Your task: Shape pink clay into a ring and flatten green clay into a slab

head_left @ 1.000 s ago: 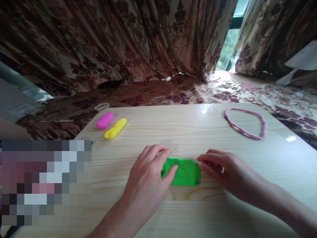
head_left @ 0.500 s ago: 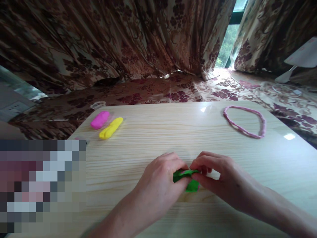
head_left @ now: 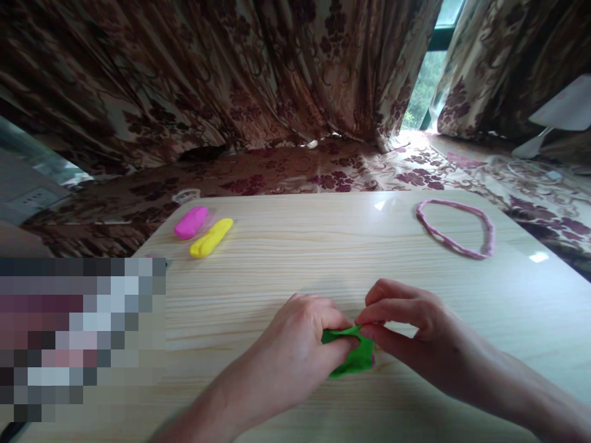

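Both hands are at a thin, flattened piece of green modelling clay (head_left: 354, 359) with small pink marks at its edge. My left hand (head_left: 308, 335) grips its left part, thumb in front and fingers curled behind. With thumb and forefinger, my right hand (head_left: 406, 317) pinches its upper right edge. The clay's lower part hangs in view below the left thumb, just over or on the table; I cannot tell if it touches. Behind my left fingers the rest of it is hidden.
On the pale wood-grain table (head_left: 295, 246) lie a pink clay lump (head_left: 191, 223) and a yellow clay roll (head_left: 211, 238) at far left. A twisted mauve ring (head_left: 455, 243) rests at far right. Floral curtains (head_left: 277, 74) hang behind. A white lamp (head_left: 561, 111) stands beyond the right edge.
More of the green clay's front face shows below my left thumb now. My right hand keeps its pinch on the upper edge. The view has shifted slightly.
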Available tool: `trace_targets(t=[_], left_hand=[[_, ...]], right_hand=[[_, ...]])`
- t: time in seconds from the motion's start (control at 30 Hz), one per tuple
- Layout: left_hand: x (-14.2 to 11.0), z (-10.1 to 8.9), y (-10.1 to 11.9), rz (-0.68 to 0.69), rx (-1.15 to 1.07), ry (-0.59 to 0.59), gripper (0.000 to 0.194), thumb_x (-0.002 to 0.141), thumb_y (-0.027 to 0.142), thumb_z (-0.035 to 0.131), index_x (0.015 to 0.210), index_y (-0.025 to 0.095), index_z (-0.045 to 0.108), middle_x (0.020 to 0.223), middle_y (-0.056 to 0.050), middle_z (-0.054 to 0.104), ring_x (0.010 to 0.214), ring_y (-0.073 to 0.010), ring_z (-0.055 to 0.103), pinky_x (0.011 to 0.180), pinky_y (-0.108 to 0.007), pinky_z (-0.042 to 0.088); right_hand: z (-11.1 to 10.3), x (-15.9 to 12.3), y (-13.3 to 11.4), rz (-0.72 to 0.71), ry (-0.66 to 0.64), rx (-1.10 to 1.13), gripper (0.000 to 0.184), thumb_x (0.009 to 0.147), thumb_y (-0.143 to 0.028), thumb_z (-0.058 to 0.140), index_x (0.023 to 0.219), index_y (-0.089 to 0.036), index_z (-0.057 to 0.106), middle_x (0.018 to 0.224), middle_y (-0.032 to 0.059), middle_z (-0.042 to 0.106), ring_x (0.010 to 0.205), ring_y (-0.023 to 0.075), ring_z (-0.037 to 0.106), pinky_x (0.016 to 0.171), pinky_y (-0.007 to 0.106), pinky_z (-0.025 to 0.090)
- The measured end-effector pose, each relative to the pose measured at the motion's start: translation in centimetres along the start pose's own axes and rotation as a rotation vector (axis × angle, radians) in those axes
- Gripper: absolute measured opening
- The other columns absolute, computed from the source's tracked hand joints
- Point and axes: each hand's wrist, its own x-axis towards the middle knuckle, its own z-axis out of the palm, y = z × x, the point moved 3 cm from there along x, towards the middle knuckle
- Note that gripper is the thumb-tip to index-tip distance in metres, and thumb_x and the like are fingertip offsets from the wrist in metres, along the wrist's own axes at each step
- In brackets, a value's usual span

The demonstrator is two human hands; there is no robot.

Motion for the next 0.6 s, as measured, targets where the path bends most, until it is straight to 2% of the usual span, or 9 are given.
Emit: trace_targets(t=[0.1, 0.2, 0.33, 0.47, 0.53, 0.6], left_hand=[[-0.1, -0.1, 0.2, -0.006, -0.044, -0.002, 0.019, 0.081, 0.026, 0.058, 0.064, 0.023, 0.066, 0.065, 0.005, 0.055, 0.069, -0.0113, 0.051, 0.064, -0.023, 0.032], [-0.2, -0.1, 0.3, -0.019, -0.084, -0.009, 0.021, 0.081, 0.027, 0.057, 0.063, 0.023, 0.067, 0.065, 0.005, 0.057, 0.07, -0.0113, 0.053, 0.065, -0.023, 0.033], [-0.3, 0.1, 0.2, -0.048, -0.051, 0.002, 0.022, 0.081, 0.035, 0.057, 0.067, 0.022, 0.068, 0.066, 0.004, 0.058, 0.069, -0.0126, 0.053, 0.062, -0.023, 0.034], [-0.3, 0.0, 0.4, -0.048, -0.082, 0.007, 0.022, 0.082, 0.031, 0.055, 0.068, 0.021, 0.067, 0.068, 0.004, 0.06, 0.067, -0.0122, 0.054, 0.059, -0.022, 0.035], [-0.2, -0.1, 0.4, -0.035, -0.095, 0.009, 0.017, 0.082, 0.028, 0.055, 0.071, 0.022, 0.067, 0.069, 0.005, 0.06, 0.067, -0.0124, 0.056, 0.059, -0.021, 0.037], [-0.1, -0.4, 0.1, -0.036, -0.072, 0.079, 0.01, 0.08, 0.025, 0.058, 0.082, 0.023, 0.068, 0.076, 0.004, 0.062, 0.073, -0.0135, 0.057, 0.065, -0.022, 0.04]], right_hand=[[-0.6, 0.0, -0.4, 0.025, 0.003, 0.015, 0.022, 0.092, -0.025, 0.049, 0.078, -0.02, 0.065, 0.081, -0.0001, 0.058, 0.072, 0.01, 0.056, 0.063, 0.023, 0.041], [-1.1, 0.1, -0.6, 0.043, 0.02, 0.002, 0.018, 0.092, -0.027, 0.048, 0.086, -0.021, 0.065, 0.086, 0.0014, 0.059, 0.076, 0.0116, 0.056, 0.063, 0.023, 0.042], [-0.6, 0.2, -0.5, 0.031, -0.011, -0.027, 0.011, 0.088, -0.024, 0.055, 0.085, -0.02, 0.064, 0.085, 0.0008, 0.058, 0.075, 0.0113, 0.056, 0.062, 0.023, 0.041], [-0.2, 0.1, 0.0, 0.066, 0.004, -0.023, 0.013, 0.09, -0.025, 0.052, 0.088, -0.021, 0.064, 0.082, 0.0002, 0.06, 0.071, 0.0114, 0.056, 0.061, 0.023, 0.042], [-0.1, 0.0, 0.2, 0.083, -0.002, -0.026, 0.01, 0.087, -0.024, 0.055, 0.094, -0.022, 0.063, 0.08, -0.0005, 0.061, 0.07, 0.0119, 0.056, 0.06, 0.023, 0.042], [-0.1, -0.1, 0.5, 0.066, -0.012, -0.059, 0.011, 0.086, -0.018, 0.056, 0.093, -0.022, 0.063, 0.079, -0.0004, 0.061, 0.071, 0.0124, 0.056, 0.062, 0.024, 0.043]])
